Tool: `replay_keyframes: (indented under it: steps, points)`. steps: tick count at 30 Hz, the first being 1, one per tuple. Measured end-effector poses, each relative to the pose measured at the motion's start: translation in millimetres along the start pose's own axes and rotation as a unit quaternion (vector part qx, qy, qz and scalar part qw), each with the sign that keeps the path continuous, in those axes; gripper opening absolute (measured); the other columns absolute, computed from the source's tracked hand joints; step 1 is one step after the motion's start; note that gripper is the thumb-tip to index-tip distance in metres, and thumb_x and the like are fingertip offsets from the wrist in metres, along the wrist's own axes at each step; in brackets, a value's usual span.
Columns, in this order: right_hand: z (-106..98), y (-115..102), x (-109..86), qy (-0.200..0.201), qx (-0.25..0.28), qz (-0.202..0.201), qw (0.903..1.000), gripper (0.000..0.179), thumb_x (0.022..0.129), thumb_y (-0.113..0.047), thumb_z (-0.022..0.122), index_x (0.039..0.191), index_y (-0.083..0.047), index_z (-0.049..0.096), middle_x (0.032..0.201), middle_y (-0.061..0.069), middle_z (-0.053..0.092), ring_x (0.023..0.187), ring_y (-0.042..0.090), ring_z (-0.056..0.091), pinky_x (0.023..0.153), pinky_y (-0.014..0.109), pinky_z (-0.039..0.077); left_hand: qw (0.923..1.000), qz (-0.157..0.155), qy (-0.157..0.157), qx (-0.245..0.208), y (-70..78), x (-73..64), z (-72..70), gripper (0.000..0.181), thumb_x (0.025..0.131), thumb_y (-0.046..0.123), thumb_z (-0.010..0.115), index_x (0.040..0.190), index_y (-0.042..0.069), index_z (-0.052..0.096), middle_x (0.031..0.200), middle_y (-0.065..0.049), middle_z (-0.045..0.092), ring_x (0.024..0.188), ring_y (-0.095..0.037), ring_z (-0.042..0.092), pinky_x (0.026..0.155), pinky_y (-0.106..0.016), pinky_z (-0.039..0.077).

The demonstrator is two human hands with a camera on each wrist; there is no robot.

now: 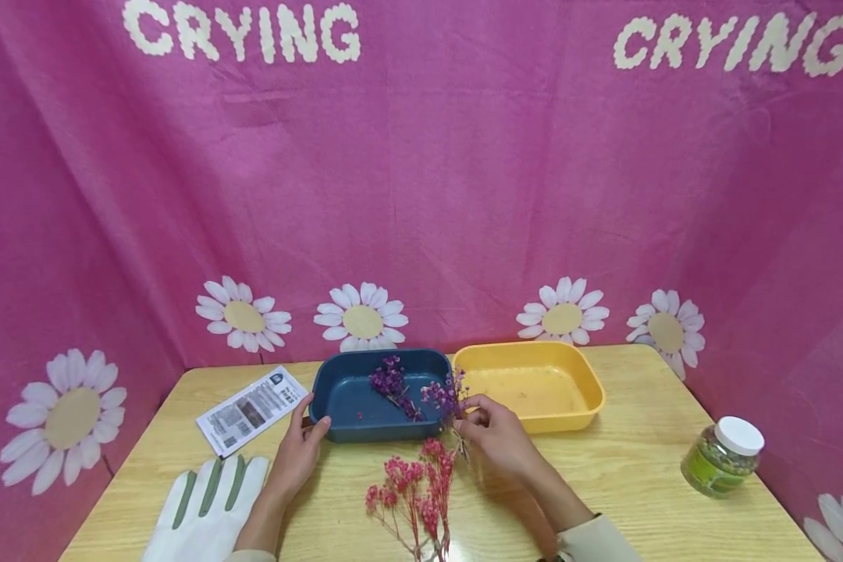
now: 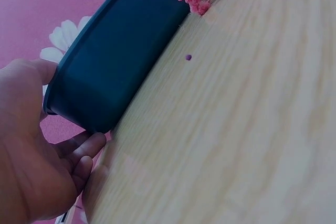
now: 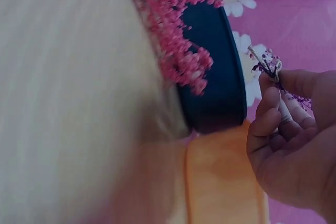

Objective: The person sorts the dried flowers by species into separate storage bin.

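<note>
So on the left of the desk point(image 1: 646, 484) there was a white glove point(image 1: 200, 507) with green strips, and a printed packet point(image 1: 249, 410) lay just behind it. Next along, the left hand point(image 1: 298, 453) gripped the near left corner of the blue tub point(image 1: 386, 432), thumb up at the rim and fingers round the outside. A purple bunch point(image 1: 389, 380) lay inside that tub, and some pink flowers point(image 1: 430, 511) were in front of it. The right hand point(image 1: 495, 437) pinched a second purple sprig point(image 1: 446, 396) by its stems, up at the tub's right end, cut ends pointing down. Honestly that sprig looked dried, so I'd guess it weighed next to nothing, with stiff, snappy stems and blooms that'd crumble if squeezed. Low on the stems, with a light pinch, seemed the right place to hold it. The tub looked like smooth, rigid plastic, so rim and corner made sense. Further right came the yellow tub point(image 1: 558, 422), then a white-lidded jar point(image 1: 723, 459).
</note>
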State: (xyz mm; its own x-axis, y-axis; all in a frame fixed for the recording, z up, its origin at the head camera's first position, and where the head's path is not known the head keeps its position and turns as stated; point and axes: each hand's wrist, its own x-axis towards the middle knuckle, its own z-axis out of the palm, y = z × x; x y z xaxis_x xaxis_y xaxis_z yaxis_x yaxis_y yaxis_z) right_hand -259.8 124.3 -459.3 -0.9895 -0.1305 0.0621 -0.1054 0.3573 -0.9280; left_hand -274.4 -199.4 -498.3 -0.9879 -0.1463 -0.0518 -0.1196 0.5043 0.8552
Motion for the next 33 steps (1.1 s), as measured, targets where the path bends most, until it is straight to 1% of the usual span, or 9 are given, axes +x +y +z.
replay_keyframes:
  steps: [3, 8, 10, 15, 21, 28, 33]
  points:
    - [5, -11, 8.1, 0.010, -0.017, -0.013, 0.9997, 0.021, 0.086, -0.013, 0.070, 0.105, -0.008, 0.063, 0.077, 0.004, 0.066, 0.063, 0.012, 0.053, 0.053, 0.024, 0.041, 1.0000, 0.002, 0.002, -0.001, 0.9, 1.0, 0.0, 0.062, 0.101, 0.041, 0.044, 0.154, 0.021, 0.018, 0.137, -0.023, 0.050, 0.114, -0.031, 0.055, 0.100, -0.048, 0.041]
    - [12, -23, 23.2, 0.031, -0.079, -0.024, 0.9961, 0.022, 0.086, -0.017, 0.071, 0.105, -0.009, 0.065, 0.076, 0.000, 0.069, 0.062, 0.010, 0.054, 0.057, 0.027, 0.043, 1.0000, 0.002, 0.003, 0.003, 0.9, 0.4, -0.1, 0.062, 0.101, 0.041, 0.045, 0.154, 0.021, 0.018, 0.138, -0.024, 0.049, 0.117, -0.033, 0.055, 0.103, -0.051, 0.040]
    - [14, -26, 30.1, 0.030, -0.095, -0.023, 0.9948, 0.022, 0.087, -0.019, 0.070, 0.106, -0.009, 0.065, 0.076, -0.001, 0.069, 0.062, 0.010, 0.054, 0.058, 0.027, 0.043, 1.0000, 0.004, 0.004, 0.004, 0.9, -0.3, -0.3, 0.062, 0.101, 0.041, 0.045, 0.154, 0.021, 0.018, 0.138, -0.024, 0.049, 0.117, -0.033, 0.055, 0.103, -0.052, 0.040]
    - [16, -32, 46.1, 0.012, -0.092, -0.024, 0.9954, 0.024, 0.088, -0.018, 0.068, 0.110, -0.008, 0.064, 0.077, 0.000, 0.069, 0.062, 0.011, 0.056, 0.055, 0.027, 0.043, 1.0000, 0.006, 0.005, 0.001, 1.6, -1.3, -0.9, 0.063, 0.101, 0.041, 0.045, 0.154, 0.020, 0.019, 0.138, -0.025, 0.049, 0.116, -0.032, 0.056, 0.103, -0.052, 0.040]
    - [18, -37, 62.3, -0.005, -0.100, -0.018, 0.9948, 0.028, 0.089, -0.015, 0.067, 0.115, -0.006, 0.063, 0.080, 0.002, 0.070, 0.065, 0.011, 0.058, 0.058, 0.026, 0.045, 1.0000, 0.002, 0.002, -0.001, 1.8, -1.4, -1.6, 0.063, 0.101, 0.042, 0.045, 0.154, 0.021, 0.018, 0.139, -0.025, 0.048, 0.117, -0.033, 0.055, 0.104, -0.052, 0.039]
    - [27, -42, 78.1, -0.008, -0.151, -0.013, 0.9885, 0.030, 0.087, -0.015, 0.069, 0.115, -0.007, 0.064, 0.085, 0.004, 0.072, 0.071, 0.011, 0.063, 0.063, 0.026, 0.048, 1.0000, -0.003, 0.004, -0.001, 0.2, 0.7, -0.7, 0.063, 0.101, 0.041, 0.045, 0.154, 0.023, 0.018, 0.141, -0.024, 0.047, 0.119, -0.034, 0.054, 0.106, -0.053, 0.038]
    - [27, -42, 81.0, -0.005, -0.169, -0.014, 0.9854, 0.032, 0.086, -0.015, 0.069, 0.116, -0.008, 0.064, 0.087, 0.004, 0.073, 0.073, 0.012, 0.065, 0.064, 0.027, 0.049, 1.0000, -0.004, 0.004, -0.004, -0.5, 0.3, -0.7, 0.063, 0.101, 0.041, 0.046, 0.154, 0.023, 0.018, 0.140, -0.024, 0.047, 0.119, -0.034, 0.054, 0.105, -0.053, 0.039]
